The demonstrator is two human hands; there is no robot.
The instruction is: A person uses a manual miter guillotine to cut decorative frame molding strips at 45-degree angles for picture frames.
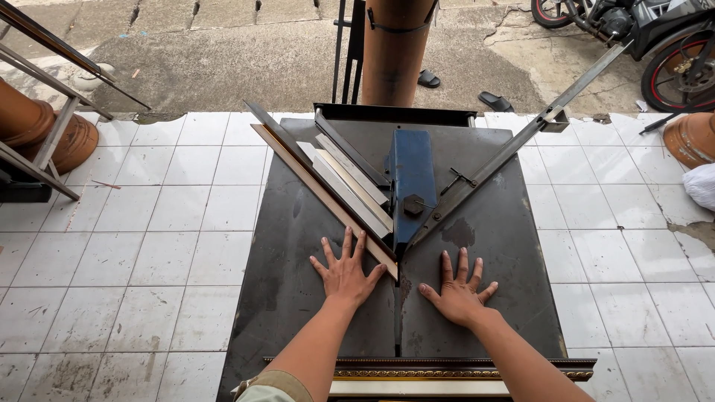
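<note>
Here, both hands lie flat, fingers spread, grasping nothing, on a dark metal table (298,246). The left hand (345,274) touches the end of a long wooden strip (320,186) running toward 11 o'clock. The right hand (456,292) rests at 5 o'clock from the blue cutter head (411,175).

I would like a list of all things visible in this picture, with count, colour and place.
metal table: one, dark grey, centre, on white tiles
blue cutter head: one, table middle
moulding strips: several, pale and dark, left of the cutter
guide bar: one, grey, running up to the right
ornate frame piece: one, dark with gold, near table edge
sandals: two, black, on concrete
motorcycle: one, top right
left hand: flat on table, fingers spread
right hand: flat on table, fingers spread
</note>
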